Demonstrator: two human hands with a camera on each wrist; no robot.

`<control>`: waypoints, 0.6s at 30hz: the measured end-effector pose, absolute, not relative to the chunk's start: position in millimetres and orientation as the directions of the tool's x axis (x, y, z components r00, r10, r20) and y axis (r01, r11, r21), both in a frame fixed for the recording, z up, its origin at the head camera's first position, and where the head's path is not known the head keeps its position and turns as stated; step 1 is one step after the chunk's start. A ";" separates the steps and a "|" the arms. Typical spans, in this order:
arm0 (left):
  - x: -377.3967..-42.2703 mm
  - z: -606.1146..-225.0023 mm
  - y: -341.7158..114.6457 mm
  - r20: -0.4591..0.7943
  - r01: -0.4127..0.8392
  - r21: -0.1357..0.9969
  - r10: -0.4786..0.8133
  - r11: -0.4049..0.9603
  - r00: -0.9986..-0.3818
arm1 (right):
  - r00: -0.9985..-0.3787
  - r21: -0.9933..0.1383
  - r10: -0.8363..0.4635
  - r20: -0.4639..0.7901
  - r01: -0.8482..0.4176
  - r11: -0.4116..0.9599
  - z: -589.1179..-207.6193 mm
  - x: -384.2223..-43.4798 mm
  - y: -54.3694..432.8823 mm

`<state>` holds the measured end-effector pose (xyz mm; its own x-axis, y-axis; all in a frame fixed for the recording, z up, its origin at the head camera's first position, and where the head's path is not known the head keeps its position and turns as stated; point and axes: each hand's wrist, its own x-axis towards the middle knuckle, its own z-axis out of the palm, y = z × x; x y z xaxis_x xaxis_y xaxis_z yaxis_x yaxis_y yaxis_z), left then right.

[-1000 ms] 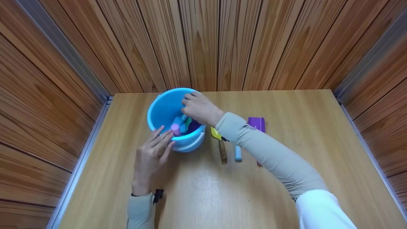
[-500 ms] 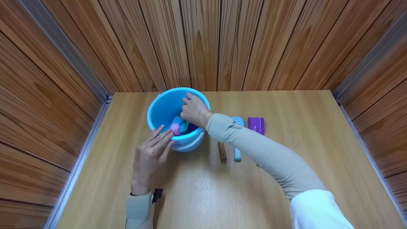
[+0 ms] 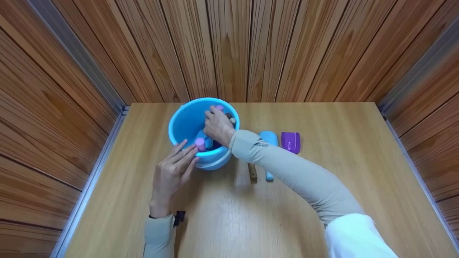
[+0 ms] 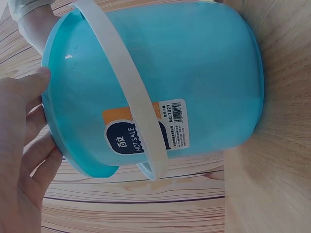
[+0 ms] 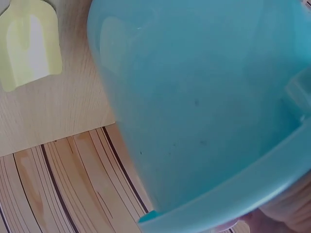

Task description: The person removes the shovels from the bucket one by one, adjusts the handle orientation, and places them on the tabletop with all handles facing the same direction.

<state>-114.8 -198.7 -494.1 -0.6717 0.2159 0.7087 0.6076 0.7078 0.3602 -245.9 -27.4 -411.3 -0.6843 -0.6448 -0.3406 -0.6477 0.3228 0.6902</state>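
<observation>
A blue bucket (image 3: 179, 118) stands upright at the table's back left. My left hand (image 3: 170, 175) holds its near rim, thumb outside and fingers over the edge. Beside those fingertips rises a pink handle end (image 3: 200, 144). My right hand (image 3: 218, 125) reaches inside with bent fingers; its fingertips are hidden, so a hold on anything cannot be made out. Another pink end (image 3: 219, 107) and a beige handle end (image 3: 232, 121) show behind it, at the far right wall. The left wrist view shows the bucket's white handle (image 4: 124, 77) and label (image 4: 176, 124).
Right of the bucket lie a wooden-handled tool (image 3: 252, 172) with a yellow blade (image 5: 31, 46), a light-blue tool (image 3: 269, 138) and a purple scoop (image 3: 290, 142), partly covered by my right sleeve (image 3: 294, 165). A wood-panelled wall (image 3: 229, 53) rises behind the table.
My right hand has shifted from the right rim deeper into the bucket. Pink, dark and beige handle ends now show by the far right wall. My left hand stays at the rim.
</observation>
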 end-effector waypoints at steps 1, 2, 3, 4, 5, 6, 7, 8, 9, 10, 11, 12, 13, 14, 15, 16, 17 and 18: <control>-114.6 -494.1 -198.4 0.708 0.606 0.363 0.214 0.707 -0.673 | -0.684 0.688 -0.646 -0.339 -0.648 0.326 -410.5 -246.2 -26.8; -114.5 -494.0 -198.1 0.707 0.606 0.366 0.212 0.707 -0.674 | -0.683 0.687 -0.648 -0.337 -0.649 0.327 -409.4 -246.1 -26.3; -114.3 -494.1 -197.8 0.706 0.604 0.369 0.210 0.707 -0.676 | -0.682 0.686 -0.650 -0.336 -0.650 0.328 -408.6 -246.1 -25.8; -113.9 -493.9 -197.9 0.705 0.601 0.370 0.208 0.708 -0.678 | -0.681 0.685 -0.653 -0.332 -0.650 0.330 -407.6 -246.1 -25.7; -113.5 -493.7 -197.9 0.703 0.599 0.371 0.206 0.710 -0.680 | -0.679 0.683 -0.656 -0.330 -0.651 0.331 -406.4 -245.9 -25.6; -113.1 -493.6 -198.0 0.702 0.596 0.371 0.205 0.712 -0.682 | -0.677 0.681 -0.660 -0.327 -0.653 0.332 -405.3 -245.7 -25.5; -112.8 -493.8 -198.1 0.701 0.594 0.371 0.204 0.714 -0.683 | -0.675 0.677 -0.663 -0.325 -0.655 0.335 -404.0 -245.5 -25.3; -112.5 -493.7 -198.1 0.701 0.591 0.367 0.204 0.718 -0.684 | -0.673 0.673 -0.667 -0.322 -0.657 0.338 -402.6 -245.2 -25.2; -112.4 -493.7 -198.0 0.699 0.588 0.364 0.205 0.723 -0.685 | -0.671 0.668 -0.670 -0.317 -0.660 0.345 -401.3 -245.1 -24.8; -112.4 -493.8 -198.0 0.697 0.584 0.361 0.206 0.727 -0.687 | -0.670 0.661 -0.674 -0.311 -0.662 0.353 -399.7 -245.0 -24.3; -112.4 -493.8 -198.0 0.695 0.580 0.358 0.207 0.732 -0.689 | -0.670 0.653 -0.677 -0.304 -0.664 0.364 -398.0 -244.8 -23.7; -112.7 -493.8 -198.0 0.694 0.578 0.357 0.207 0.734 -0.690 | -0.671 0.646 -0.680 -0.295 -0.665 0.376 -396.3 -244.8 -22.9; -112.8 -493.5 -198.0 0.692 0.577 0.357 0.207 0.735 -0.692 | -0.672 0.637 -0.684 -0.284 -0.665 0.390 -394.9 -245.2 -22.1; -113.2 -493.7 -198.1 0.692 0.576 0.356 0.207 0.736 -0.692 | -0.673 0.628 -0.688 -0.272 -0.666 0.403 -393.0 -245.3 -21.0; -113.6 -493.6 -198.1 0.693 0.578 0.353 0.210 0.736 -0.690 | -0.673 0.616 -0.692 -0.260 -0.667 0.418 -391.3 -245.5 -19.9; -113.9 -493.8 -198.2 0.695 0.580 0.348 0.212 0.736 -0.687 | -0.674 0.606 -0.696 -0.248 -0.668 0.432 -389.5 -245.9 -18.9; -114.1 -493.9 -198.5 0.699 0.583 0.344 0.214 0.736 -0.682 | -0.676 0.596 -0.698 -0.236 -0.668 0.445 -387.6 -246.3 -17.7; -114.3 -494.0 -198.8 0.705 0.588 0.339 0.216 0.734 -0.676 | -0.677 0.587 -0.701 -0.223 -0.668 0.458 -385.9 -246.9 -16.7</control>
<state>-114.3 -198.8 -494.0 -0.6759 0.2158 0.7047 0.5882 0.7341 0.3393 -246.9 -16.7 -385.9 -0.6770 -0.7014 -0.2228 -0.6677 0.4580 0.5869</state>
